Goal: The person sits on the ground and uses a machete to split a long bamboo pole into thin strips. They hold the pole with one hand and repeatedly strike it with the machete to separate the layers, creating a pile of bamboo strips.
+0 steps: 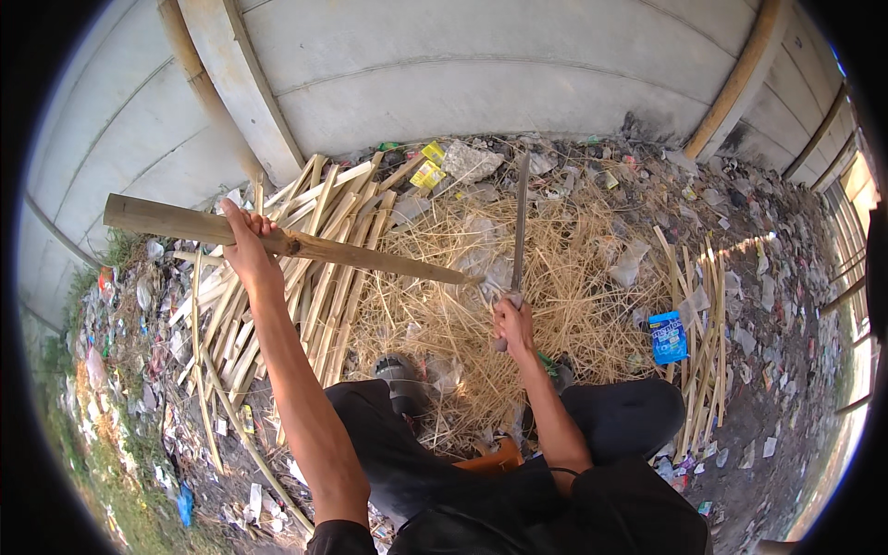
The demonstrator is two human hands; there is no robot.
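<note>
My left hand (250, 245) is wrapped round a thick bamboo pole (370, 257), which slants from the left down toward the middle. Closed on the handle of a long-bladed machete, my right hand (513, 324) sits just beyond my knees. The machete's narrow dark blade (521, 217) points up and away from me. The pole's far-right end lies close to the base of the blade; whether the two touch, I cannot tell. Beneath both is a heap of pale bamboo shavings (444, 324).
Split bamboo strips (314, 268) are piled to the left, with thinner strips (708, 342) on the right beside a blue packet (668, 338). A concrete panel wall (490, 92) closes the far side. A stone chunk (472, 162) and scattered litter lie at its foot.
</note>
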